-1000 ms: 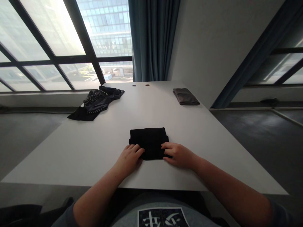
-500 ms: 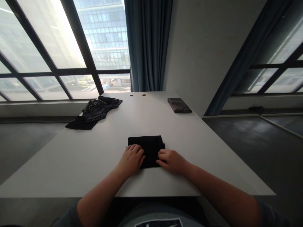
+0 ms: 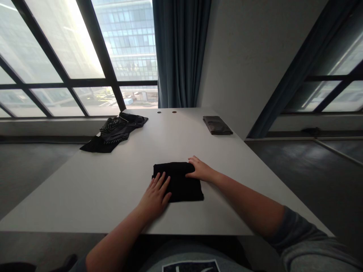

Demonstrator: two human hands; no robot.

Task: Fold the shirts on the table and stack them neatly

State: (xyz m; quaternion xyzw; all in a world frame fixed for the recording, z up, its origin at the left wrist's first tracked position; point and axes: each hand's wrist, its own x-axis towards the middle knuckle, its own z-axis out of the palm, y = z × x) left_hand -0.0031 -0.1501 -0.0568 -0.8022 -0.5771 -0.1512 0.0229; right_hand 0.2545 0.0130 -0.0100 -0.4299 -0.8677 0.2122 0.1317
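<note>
A folded black cloth (image 3: 184, 187), perhaps a garment, lies flat on the white table (image 3: 93, 196) in front of me. My left hand (image 3: 154, 194) rests palm down on its left side, fingers spread. At the far right corner of the cloth is my right hand (image 3: 202, 169). Its thumb lies on the fabric and its fingers reach over the far edge, with a gap between them. The fingertips beyond the edge are partly hard to make out.
A crumpled dark patterned garment (image 3: 119, 126) lies at the table's left far edge, partly overhanging. A folded grey-brown cloth (image 3: 217, 125) sits at the far right. Two round holes are near the back edge. Beyond stand a window and a blue curtain (image 3: 181, 56).
My right hand has moved from the cloth's right side up to its far right corner. My left hand has flattened and spread its fingers. The view has shifted slightly.
</note>
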